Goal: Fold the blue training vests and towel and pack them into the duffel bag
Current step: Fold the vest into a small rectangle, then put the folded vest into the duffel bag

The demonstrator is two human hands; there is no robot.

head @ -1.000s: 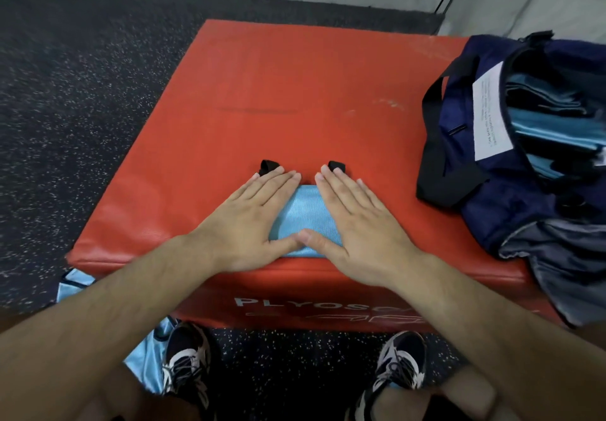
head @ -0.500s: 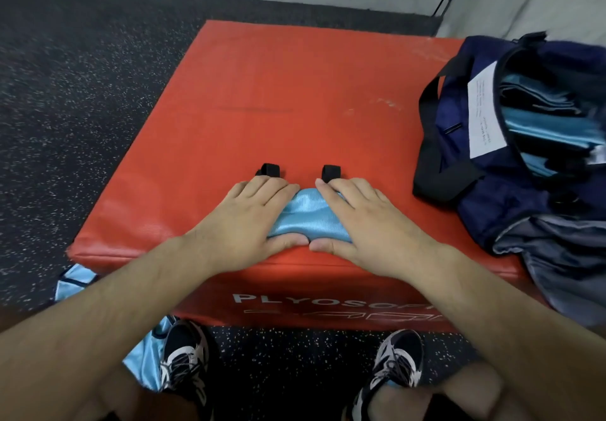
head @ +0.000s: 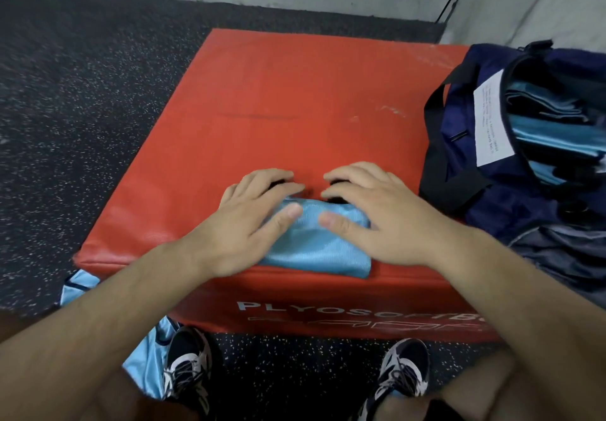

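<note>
Your left hand (head: 249, 220) and right hand (head: 370, 217) pinch the folded blue vest (head: 314, 246) at the near edge of the plyo box (head: 295, 92). Lift unevenly and the slick fold may spring open or slide off.

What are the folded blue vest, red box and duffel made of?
Folded vest: thin synthetic knit, likely polyester; fine ribbed weave, slight sheen.
Red box: probably vinyl over foam; textured skin, scuffs, rounded edges.
Duffel: navy nylon-like cloth, matte, creased.

Bare forearms (head: 108, 315); black-and-white laced sneakers (head: 188, 368)
</note>
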